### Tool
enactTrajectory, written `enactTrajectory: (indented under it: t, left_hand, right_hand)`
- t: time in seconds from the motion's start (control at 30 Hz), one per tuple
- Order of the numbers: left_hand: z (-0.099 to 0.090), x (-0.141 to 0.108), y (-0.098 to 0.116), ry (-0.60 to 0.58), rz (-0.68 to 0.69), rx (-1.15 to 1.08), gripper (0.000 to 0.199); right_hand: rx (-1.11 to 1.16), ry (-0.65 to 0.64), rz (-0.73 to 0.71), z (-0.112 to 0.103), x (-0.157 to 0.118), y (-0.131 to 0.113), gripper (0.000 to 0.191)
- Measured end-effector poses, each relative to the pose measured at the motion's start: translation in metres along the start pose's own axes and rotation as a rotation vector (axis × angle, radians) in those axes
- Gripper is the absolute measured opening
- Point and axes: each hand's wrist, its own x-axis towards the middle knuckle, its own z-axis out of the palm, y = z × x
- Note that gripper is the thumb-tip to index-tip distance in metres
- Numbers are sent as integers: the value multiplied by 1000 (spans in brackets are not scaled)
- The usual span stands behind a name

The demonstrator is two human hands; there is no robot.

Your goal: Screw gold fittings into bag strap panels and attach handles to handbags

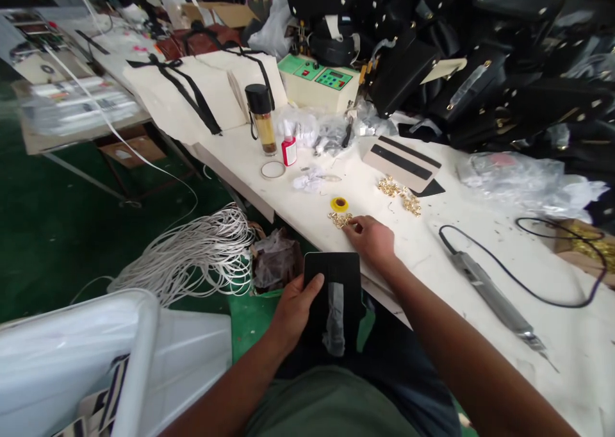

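Observation:
My left hand [294,309] grips a flat black panel [346,270] by its left edge, thumb on top, above my lap. A strip of translucent wrapping [335,318] runs down the panel's face. Over the table's front edge, my right hand [372,237] reaches to a small pile of gold metal fittings [339,219]. Its thumb and fingertips are pinched together at the pile's right side; whatever is between them is hidden. Just behind that pile lies a yellow ring-shaped roll [339,204]. More gold fittings [409,201] are heaped farther back to the right.
A grey handheld tool [494,296] with a pointed tip and black cord lies on the right. Behind stand a drink bottle [262,122], a red bottle [289,150] and a green-topped machine [319,81]. Black bags [403,72] are piled behind. White cord [192,257] and a white bin [148,334] are left.

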Motion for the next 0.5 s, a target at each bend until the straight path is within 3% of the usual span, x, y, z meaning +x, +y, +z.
enactTrajectory:
  t: [0.3, 0.5]
  left_hand:
    - [0, 4, 6, -13, -34, 61, 54]
    - [0, 5, 6, -15, -36, 82, 56]
  right_hand:
    - [-9, 8, 37, 0, 6, -2, 27]
    - [140, 22, 20, -12, -1, -5, 26]
